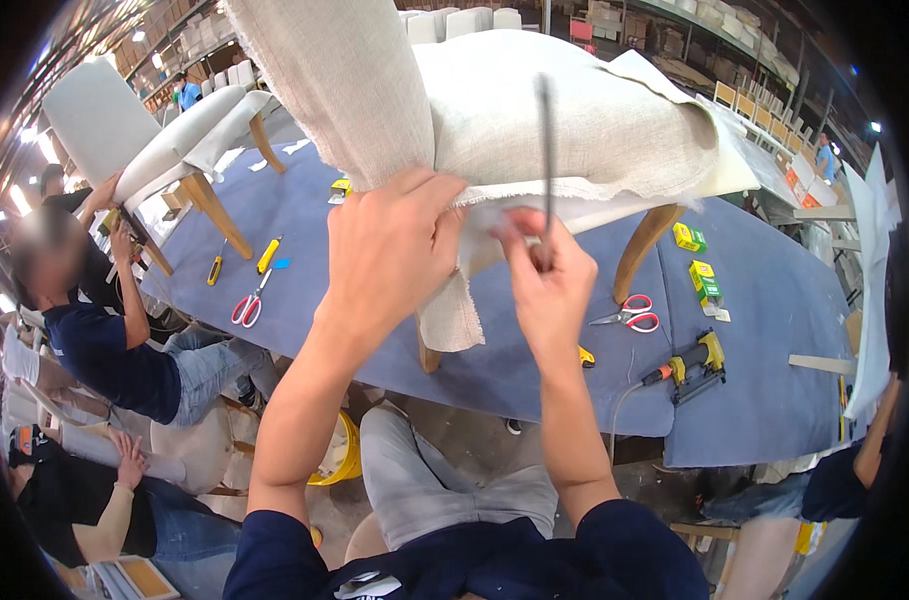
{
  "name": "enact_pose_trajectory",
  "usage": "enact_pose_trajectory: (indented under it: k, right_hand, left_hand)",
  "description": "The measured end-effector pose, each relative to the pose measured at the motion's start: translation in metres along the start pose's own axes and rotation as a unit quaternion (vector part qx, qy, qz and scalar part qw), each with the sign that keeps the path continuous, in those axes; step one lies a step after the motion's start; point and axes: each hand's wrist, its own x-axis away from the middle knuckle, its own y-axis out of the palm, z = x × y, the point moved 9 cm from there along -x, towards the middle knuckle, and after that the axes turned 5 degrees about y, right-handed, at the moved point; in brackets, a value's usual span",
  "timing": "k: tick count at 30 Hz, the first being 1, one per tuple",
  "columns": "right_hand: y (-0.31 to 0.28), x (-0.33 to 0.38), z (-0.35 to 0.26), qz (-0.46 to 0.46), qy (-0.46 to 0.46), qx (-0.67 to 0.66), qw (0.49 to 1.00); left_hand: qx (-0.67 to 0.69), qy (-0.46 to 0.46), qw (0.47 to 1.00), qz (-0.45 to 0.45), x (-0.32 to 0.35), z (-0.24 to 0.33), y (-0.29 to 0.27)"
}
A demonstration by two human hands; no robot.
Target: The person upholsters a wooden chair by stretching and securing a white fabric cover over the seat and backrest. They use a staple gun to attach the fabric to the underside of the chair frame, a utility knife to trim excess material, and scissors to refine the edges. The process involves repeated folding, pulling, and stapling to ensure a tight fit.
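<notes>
A chair (639, 250) with wooden legs lies on the table, draped in cream linen-like fabric (574, 140). My left hand (389, 235) grips the fabric at the corner where the chair's upright part meets the seat. A frayed flap (451, 318) hangs below its fingers. Just to the right, my right hand (549, 275) is closed around a long, thin, dark rod-like tool (546, 140) that points upward. Motion blurs the tool and fingertips, so its exact kind does not show. The right fingertips are close to the fabric's raw edge.
On the blue-grey tabletop (774, 330) lie a yellow staple gun (696, 368) with a hose, red-handled scissors (636, 314), green-yellow boxes (704, 280), more scissors (249, 305) and a yellow cutter (268, 256). At left, a co-worker (114, 340) works on another chair (189, 135). A yellow bucket (344, 455) stands below.
</notes>
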Motion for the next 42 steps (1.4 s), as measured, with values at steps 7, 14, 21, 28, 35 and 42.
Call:
enact_pose_trajectory:
  k: [7,14,21,28,35,42]
  right_hand:
    - [0.017,0.002,0.001,0.156,-0.094,0.061,0.981]
    - [0.034,0.036,0.004,-0.018,-0.073,0.03,0.997]
    - [0.0,0.103,0.072,-0.07,0.008,-0.019,0.997]
    - [-0.006,0.108,0.095,-0.065,0.086,-0.035,0.993]
    - [0.001,0.105,0.108,-0.11,0.171,-0.144,0.969]
    - [0.008,0.066,0.103,-0.115,0.121,-0.11,0.98]
  left_hand:
    - [0.046,-0.014,0.999,0.009,0.004,-0.001,0.003]
    - [0.097,-0.116,0.984,-0.092,0.011,-0.017,0.012]
    - [0.116,-0.127,0.982,-0.08,0.009,-0.017,0.017]
    - [0.125,-0.139,0.979,-0.083,0.013,-0.019,0.02]
    - [0.122,-0.052,0.99,-0.042,0.023,-0.006,0.021]
    - [0.038,0.104,0.994,0.018,0.064,0.011,0.036]
